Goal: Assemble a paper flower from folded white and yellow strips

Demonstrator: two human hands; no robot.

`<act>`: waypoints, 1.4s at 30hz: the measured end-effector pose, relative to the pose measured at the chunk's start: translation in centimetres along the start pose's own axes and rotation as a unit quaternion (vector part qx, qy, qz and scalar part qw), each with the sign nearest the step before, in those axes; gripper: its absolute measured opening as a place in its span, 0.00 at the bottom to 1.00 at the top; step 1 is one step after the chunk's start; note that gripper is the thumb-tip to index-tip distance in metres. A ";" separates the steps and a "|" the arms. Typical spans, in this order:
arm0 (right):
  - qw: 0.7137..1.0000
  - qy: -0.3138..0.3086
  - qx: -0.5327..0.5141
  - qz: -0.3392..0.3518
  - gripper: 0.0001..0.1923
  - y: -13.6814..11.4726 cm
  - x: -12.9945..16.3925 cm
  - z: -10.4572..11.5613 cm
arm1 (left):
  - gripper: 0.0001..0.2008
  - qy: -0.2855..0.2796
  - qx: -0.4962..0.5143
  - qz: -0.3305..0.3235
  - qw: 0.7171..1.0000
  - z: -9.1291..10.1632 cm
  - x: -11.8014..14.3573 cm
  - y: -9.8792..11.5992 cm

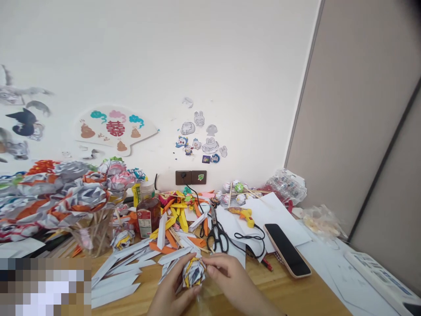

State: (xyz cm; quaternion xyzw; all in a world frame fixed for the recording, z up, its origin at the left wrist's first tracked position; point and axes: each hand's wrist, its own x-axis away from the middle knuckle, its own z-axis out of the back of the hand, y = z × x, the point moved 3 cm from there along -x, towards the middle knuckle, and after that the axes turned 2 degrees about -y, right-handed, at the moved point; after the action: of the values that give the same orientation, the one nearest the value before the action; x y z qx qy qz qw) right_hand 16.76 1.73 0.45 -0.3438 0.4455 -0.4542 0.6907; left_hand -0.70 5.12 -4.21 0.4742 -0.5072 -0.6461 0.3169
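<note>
One light-brown wooden worktop (312, 296) meets one white wall (230, 52). Half curled, the left hand (173, 287) cups one round white-and-yellow folded-paper flower (194, 273); at its upper right edge, the right hand (226, 270) has thumb and forefinger nearly together, its grip impossible to tell. Beyond the right hand lie one pair of black-handled scissors (216, 225), one yellow glue gun (245, 214) and, farther right, one black-screened phone (287, 250).
</note>
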 end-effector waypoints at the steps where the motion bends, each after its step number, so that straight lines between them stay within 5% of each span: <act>1: 1.000 0.001 0.004 0.009 0.20 -0.1 0.1 -0.1 | 0.24 0.007 0.003 0.002 1.000 0.1 -0.1 -0.1; 9: 0.996 0.042 -0.068 0.034 0.24 -0.5 0.2 -0.1 | 0.24 0.028 0.078 -0.017 0.996 -0.3 0.0 0.3; 15: 0.989 0.057 -0.022 0.136 0.20 -1.0 0.5 -0.4 | 0.24 0.040 0.104 -0.012 0.994 0.0 -0.2 0.1; 23: 0.983 0.025 -0.165 -0.080 0.30 1.6 -0.7 0.2 | 0.28 0.046 0.132 -0.024 0.990 -1.0 0.0 1.0; 34: 0.982 0.078 -0.157 -0.068 0.28 2.4 -1.1 0.5 | 0.35 -0.018 0.119 0.013 0.993 -1.2 0.0 0.8; 42: 0.987 0.113 -0.112 -0.026 0.23 0.7 -0.5 1.1 | 0.32 0.024 0.146 0.042 0.988 -1.3 -0.1 0.5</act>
State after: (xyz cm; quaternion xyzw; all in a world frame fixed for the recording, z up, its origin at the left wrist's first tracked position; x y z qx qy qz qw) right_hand 17.87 2.54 0.40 -0.3770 0.5594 -0.4554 0.5810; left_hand 0.49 4.60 -3.71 0.5095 -0.6077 -0.5394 0.2832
